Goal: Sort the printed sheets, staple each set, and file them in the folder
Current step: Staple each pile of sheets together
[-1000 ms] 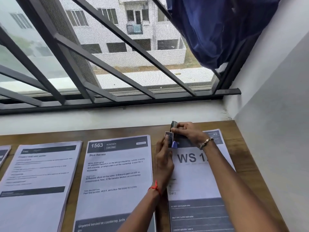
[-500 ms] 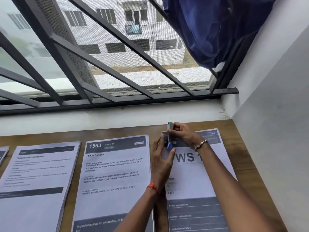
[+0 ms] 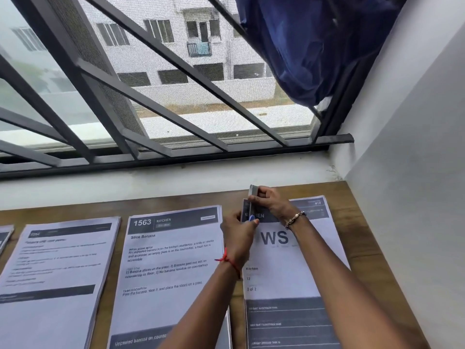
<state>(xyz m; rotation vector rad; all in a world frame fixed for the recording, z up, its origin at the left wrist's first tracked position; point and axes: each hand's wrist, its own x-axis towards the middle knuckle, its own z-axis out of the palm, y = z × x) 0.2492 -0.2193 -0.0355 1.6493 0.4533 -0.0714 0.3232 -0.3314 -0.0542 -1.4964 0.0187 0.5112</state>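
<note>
Item one: our right hand (image 3: 270, 201), fingers curled tight around a small stapler (image 3: 252, 192), metal-topped with a blue tip, which stands nearly upright over the top left corner of the right-hand sheet set (image 3: 289, 260). Item two: our left hand (image 3: 239, 238), thumb and fingers pinched on that same corner, which is lifted off the table and sits at the stapler's lower end; whether the corner is inside the stapler's mouth we cannot tell. Item three: the right-hand sheet set itself, headed "WS" with a dark band across the top, lying flat on the wooden table (image 3: 364, 248) near the white wall (image 3: 415, 197). Item four: a middle stack (image 3: 171, 273), headed "1563 Kitchen, Slice Banana", just beside our left wrist. Item five: a left stack (image 3: 57, 273), its print blurred, and the edge of a further stack (image 3: 5, 235) at the frame's border. Item six: a barred window (image 3: 151, 96) beyond the table, with a blue cloth (image 3: 314, 46) hanging at its right side.
</note>
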